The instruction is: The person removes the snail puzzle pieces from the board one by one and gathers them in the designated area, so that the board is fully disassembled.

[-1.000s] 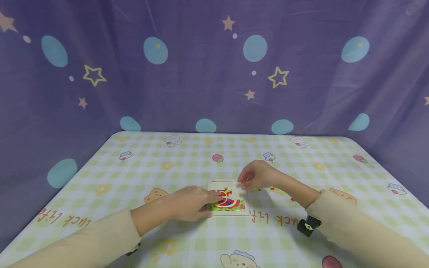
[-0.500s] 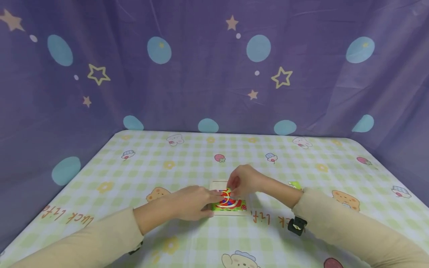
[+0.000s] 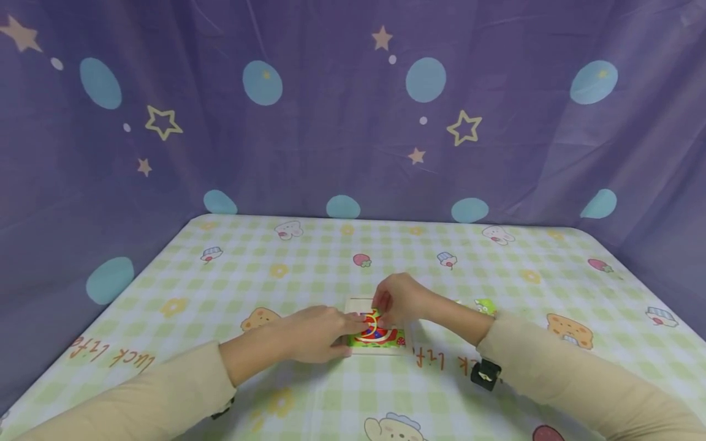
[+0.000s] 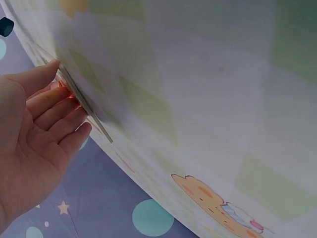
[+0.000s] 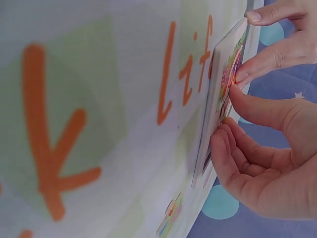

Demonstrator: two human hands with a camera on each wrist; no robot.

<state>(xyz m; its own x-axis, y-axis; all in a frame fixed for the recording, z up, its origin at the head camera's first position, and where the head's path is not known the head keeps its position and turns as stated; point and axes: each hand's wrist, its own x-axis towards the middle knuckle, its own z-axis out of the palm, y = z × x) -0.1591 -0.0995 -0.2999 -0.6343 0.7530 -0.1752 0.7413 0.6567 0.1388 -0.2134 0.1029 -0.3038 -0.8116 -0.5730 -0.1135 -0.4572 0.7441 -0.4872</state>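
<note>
A small wooden jigsaw board (image 3: 360,304) with a bright red, blue and green picture lies on the table. My left hand (image 3: 317,334) rests on its left side, fingers stretched over the picture and thumb at the near edge. From the right, my right hand (image 3: 405,300) reaches over the board with bent fingers. In the right wrist view, its thumb and fingertips pinch a puzzle piece (image 5: 226,106) low against the board; the fingers hide most of it. The left wrist view shows the board's edge (image 4: 85,101) beside the left fingers.
A green puzzle piece (image 3: 485,306) lies right of the board, behind the right forearm. Another colourful piece (image 5: 171,215) lies on the cloth in the right wrist view. The checked tablecloth (image 3: 309,269) meets a purple curtain (image 3: 342,153) at the back.
My right hand has moved left and down from the board's upper right corner onto the picture, then nearly stopped. The green piece at the right has come into view. The left hand stays put.
</note>
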